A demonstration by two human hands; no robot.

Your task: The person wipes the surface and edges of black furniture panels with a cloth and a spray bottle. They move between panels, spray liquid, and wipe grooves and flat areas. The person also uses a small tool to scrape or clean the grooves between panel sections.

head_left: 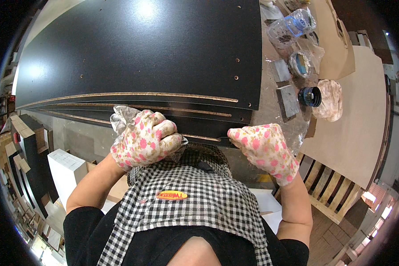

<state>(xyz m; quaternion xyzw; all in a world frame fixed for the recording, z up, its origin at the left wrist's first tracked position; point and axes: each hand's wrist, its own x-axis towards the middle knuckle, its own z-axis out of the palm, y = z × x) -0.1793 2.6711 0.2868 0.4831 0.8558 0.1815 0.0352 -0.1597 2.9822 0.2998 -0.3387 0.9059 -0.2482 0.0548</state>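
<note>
My left hand, in a white glove with pink flowers, is closed round a crumpled greyish-white rag. It rests over the near edge of a stack of black panels. The top black panel has a long groove and several small drilled holes. Below it, fanned toward me, the lower panels show similar grooves with raw brown board inside. My right hand, gloved alike, is closed at the right end of the nearest panel's groove. Its fingertips are pressed together there; whatever they pinch is too small to make out.
Right of the panels lie a clear plastic bottle, a roll of tape, a grey block, a black ring-shaped container and a stained cloth. A wooden pallet is at right; white boards stand at left.
</note>
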